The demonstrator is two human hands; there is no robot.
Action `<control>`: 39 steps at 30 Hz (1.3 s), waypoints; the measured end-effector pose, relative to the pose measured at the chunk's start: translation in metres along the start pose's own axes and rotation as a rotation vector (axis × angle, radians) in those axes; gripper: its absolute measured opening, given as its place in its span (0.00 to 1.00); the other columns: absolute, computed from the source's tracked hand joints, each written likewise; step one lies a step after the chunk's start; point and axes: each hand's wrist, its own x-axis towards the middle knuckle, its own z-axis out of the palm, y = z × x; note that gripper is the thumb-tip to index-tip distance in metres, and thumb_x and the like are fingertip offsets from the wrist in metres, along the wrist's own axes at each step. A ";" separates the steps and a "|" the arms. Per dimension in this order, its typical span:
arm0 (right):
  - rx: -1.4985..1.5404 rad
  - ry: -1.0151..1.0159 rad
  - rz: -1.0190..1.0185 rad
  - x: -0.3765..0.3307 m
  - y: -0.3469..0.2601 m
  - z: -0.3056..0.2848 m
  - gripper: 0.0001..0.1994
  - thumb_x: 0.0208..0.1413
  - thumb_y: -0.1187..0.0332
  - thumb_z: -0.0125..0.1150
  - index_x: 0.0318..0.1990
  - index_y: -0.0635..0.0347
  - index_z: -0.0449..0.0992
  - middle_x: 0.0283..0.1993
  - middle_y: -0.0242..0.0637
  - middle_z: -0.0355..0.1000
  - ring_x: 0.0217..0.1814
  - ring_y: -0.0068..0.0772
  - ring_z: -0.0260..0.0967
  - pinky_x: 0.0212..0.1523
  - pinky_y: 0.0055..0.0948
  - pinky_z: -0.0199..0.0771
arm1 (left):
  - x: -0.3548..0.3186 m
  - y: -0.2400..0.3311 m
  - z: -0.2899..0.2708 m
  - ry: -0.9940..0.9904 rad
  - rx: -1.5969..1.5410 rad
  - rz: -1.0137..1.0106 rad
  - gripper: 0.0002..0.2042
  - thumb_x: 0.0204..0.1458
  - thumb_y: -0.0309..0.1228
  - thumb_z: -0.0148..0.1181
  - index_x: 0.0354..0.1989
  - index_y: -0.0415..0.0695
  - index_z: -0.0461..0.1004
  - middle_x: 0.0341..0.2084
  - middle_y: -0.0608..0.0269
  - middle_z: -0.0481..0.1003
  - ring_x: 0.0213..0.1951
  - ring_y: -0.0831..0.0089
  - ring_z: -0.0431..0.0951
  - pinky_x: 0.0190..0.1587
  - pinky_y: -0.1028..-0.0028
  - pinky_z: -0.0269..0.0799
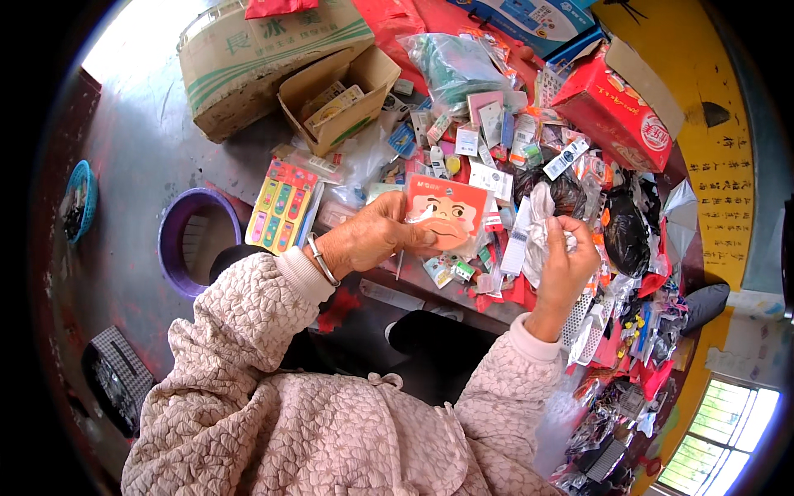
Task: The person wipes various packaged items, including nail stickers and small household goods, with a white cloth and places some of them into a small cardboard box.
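Note:
My left hand, with a bangle at the wrist, pinches a flat orange-red packet printed with a cartoon face. The packet is held above the crowded table's near edge. To its right, my right hand has thumb and fingertips closed on a crumpled white cloth; whether it is cloth or thin plastic is hard to tell. Just left of my left hand lies a yellow and red card of colourful small items. Beneath both hands spreads a heap of small packaged goods.
A large cardboard box and a smaller open carton stand at the back left. A red box is at the back right. On the floor are a purple bucket, a blue basket and a checked bag.

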 end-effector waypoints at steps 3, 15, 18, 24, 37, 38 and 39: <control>0.104 -0.125 -0.353 -0.020 -0.025 0.026 0.03 0.48 0.74 0.56 0.28 0.64 0.71 0.28 0.35 0.69 0.28 0.26 0.67 0.29 0.24 0.65 | 0.003 -0.004 -0.001 0.046 0.094 -0.029 0.14 0.45 0.22 0.57 0.42 0.34 0.68 0.38 0.59 0.73 0.37 0.74 0.75 0.39 0.77 0.72; 0.295 -0.169 0.215 0.001 0.026 0.029 0.13 0.49 0.61 0.59 0.28 0.64 0.73 0.19 0.30 0.67 0.23 0.17 0.59 0.24 0.22 0.59 | 0.005 0.002 0.002 0.051 -0.296 0.124 0.18 0.46 0.19 0.56 0.47 0.36 0.63 0.45 0.56 0.69 0.46 0.69 0.72 0.51 0.70 0.69; 0.206 -0.365 0.032 -0.017 0.019 0.056 0.14 0.51 0.61 0.58 0.26 0.65 0.73 0.18 0.27 0.65 0.22 0.14 0.57 0.24 0.20 0.57 | 0.007 -0.002 0.003 0.017 -0.285 0.136 0.18 0.46 0.19 0.56 0.47 0.37 0.64 0.45 0.58 0.70 0.46 0.70 0.72 0.52 0.71 0.68; 0.357 -0.510 0.220 -0.018 0.012 0.056 0.15 0.50 0.60 0.59 0.25 0.65 0.74 0.19 0.25 0.64 0.23 0.14 0.56 0.26 0.18 0.57 | 0.004 -0.009 0.001 -0.001 -0.339 0.119 0.17 0.47 0.21 0.56 0.48 0.36 0.65 0.45 0.59 0.70 0.47 0.71 0.71 0.52 0.73 0.65; 0.342 -0.781 0.293 -0.006 0.007 0.027 0.10 0.47 0.68 0.58 0.23 0.67 0.74 0.19 0.26 0.67 0.23 0.13 0.59 0.26 0.18 0.58 | 0.006 0.012 -0.012 -0.169 0.112 -0.188 0.24 0.46 0.35 0.61 0.49 0.34 0.65 0.36 0.63 0.74 0.36 0.80 0.72 0.38 0.81 0.67; 0.291 -0.818 0.268 -0.007 0.002 0.029 0.10 0.47 0.68 0.57 0.23 0.67 0.74 0.18 0.26 0.67 0.23 0.13 0.59 0.26 0.18 0.58 | 0.007 0.009 -0.011 -0.192 0.156 -0.181 0.23 0.45 0.35 0.62 0.47 0.35 0.66 0.34 0.64 0.74 0.35 0.81 0.72 0.37 0.82 0.67; 0.300 -0.849 0.254 -0.010 -0.001 0.031 0.10 0.48 0.68 0.55 0.23 0.67 0.73 0.17 0.27 0.66 0.23 0.14 0.58 0.26 0.18 0.58 | 0.006 0.006 -0.009 -0.215 0.200 -0.174 0.22 0.45 0.35 0.63 0.45 0.35 0.68 0.32 0.65 0.74 0.34 0.82 0.72 0.36 0.83 0.67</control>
